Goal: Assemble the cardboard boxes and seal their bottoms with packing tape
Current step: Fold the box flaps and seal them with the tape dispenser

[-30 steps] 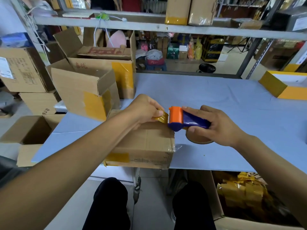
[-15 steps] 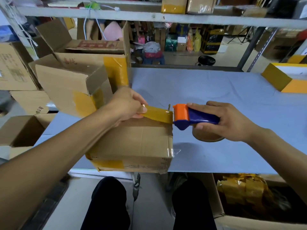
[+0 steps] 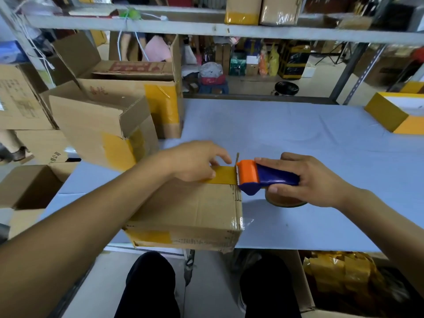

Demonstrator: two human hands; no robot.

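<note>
Two hands: left hand flat on tape, right hand around dispenser.

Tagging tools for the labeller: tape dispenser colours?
Tape dispenser: orange head at the cutter, dark blue handle, gripped by the right hand. Head view.
</note>
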